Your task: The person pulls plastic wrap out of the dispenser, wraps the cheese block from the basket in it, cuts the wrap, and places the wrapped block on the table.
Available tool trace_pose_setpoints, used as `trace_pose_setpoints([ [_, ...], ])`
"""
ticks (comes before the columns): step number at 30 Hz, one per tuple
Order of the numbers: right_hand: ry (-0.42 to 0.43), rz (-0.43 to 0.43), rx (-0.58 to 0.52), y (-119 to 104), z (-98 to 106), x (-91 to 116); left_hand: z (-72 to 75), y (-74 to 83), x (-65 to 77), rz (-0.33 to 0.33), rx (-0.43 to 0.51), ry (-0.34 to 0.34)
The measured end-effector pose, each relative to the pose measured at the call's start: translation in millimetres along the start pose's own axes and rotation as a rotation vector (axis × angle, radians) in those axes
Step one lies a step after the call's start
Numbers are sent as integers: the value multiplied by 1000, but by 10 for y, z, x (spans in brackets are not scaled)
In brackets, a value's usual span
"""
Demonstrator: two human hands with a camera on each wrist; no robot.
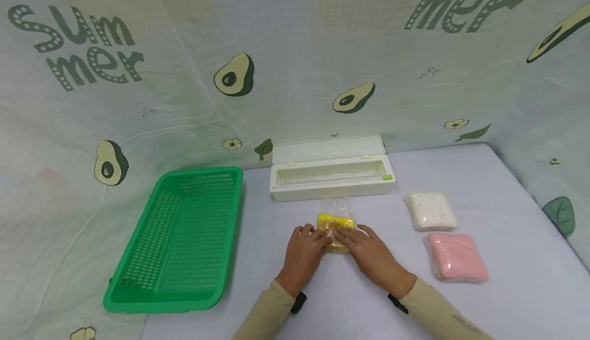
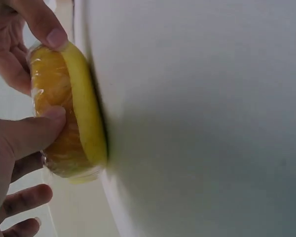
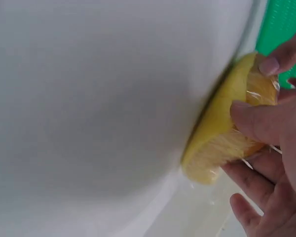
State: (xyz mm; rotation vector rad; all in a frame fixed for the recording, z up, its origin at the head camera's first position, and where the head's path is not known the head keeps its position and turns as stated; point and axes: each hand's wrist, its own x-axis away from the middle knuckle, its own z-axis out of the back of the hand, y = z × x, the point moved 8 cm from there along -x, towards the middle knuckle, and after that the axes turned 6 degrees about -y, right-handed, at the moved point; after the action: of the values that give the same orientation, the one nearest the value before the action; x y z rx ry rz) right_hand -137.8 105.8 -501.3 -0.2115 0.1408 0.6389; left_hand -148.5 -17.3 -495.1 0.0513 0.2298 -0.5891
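Observation:
A small yellow dish-like block with an amber-orange top, wrapped in clear cling film, lies on the white table in front of me. My left hand holds it at its left side, thumb on the filmed orange part. From the right, my right hand grips it, its thumb against the wrapped yellow side. Loose film sticks out beyond the far edge. Some fingertips are hidden behind the block in the wrist views.
Behind the block stands a white cling-film dispenser with its lid raised and a green slider. A green basket is at left. To the right lie a white wrapped block and a pink one. Printed cloth hangs behind.

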Motion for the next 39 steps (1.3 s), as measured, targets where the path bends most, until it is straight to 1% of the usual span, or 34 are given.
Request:
trace_pose_setpoints([
  [3, -5, 21, -2, -9, 37, 14, -26, 31, 15, -24, 1, -31],
  [6, -35, 42, 15, -24, 41, 36, -55, 54, 24, -41, 15, -67],
  [8, -62, 49, 25, -30, 32, 49, -69, 49, 18, -39, 49, -86],
  [10, -69, 51, 14, -29, 35, 59, -65, 9, 2, -14, 116, -95],
  [13, -35, 25, -49, 6, 76, 41, -39, -99, -44, 71, 279, -74],
  [15, 20, -2, -100, 52, 109, 9, -32, -185, -82, 142, 389, -44],
  [17, 79, -48, -160, 121, 137, -39, -55, -260, -128, 212, 492, -32],
  [19, 130, -107, -217, 210, 147, -96, -112, -324, -170, 270, 560, -47],
  [21, 152, -181, -293, 321, 135, -152, -182, -377, -219, 316, 618, -86],
  [23, 127, -263, -382, 439, 105, -205, -257, -425, -267, 348, 683, -137],
  [26, 3, -364, -545, 598, 14, -265, -367, -489, -318, 404, 787, -238],
  [29, -132, -432, -693, 700, -103, -291, -470, -530, -353, 425, 865, -327],
  [31, -184, -461, -765, 746, -175, -300, -516, -543, -375, 423, 898, -366],
  [33, -202, -486, -824, 784, -230, -305, -555, -551, -396, 414, 929, -382],
  [35, -199, -500, -861, 812, -258, -310, -573, -558, -408, 416, 951, -386],
  [37, -178, -504, -887, 822, -256, -314, -577, -562, -412, 417, 972, -377],
  [39, -132, -494, -890, 827, -222, -318, -573, -568, -414, 416, 984, -362],
])
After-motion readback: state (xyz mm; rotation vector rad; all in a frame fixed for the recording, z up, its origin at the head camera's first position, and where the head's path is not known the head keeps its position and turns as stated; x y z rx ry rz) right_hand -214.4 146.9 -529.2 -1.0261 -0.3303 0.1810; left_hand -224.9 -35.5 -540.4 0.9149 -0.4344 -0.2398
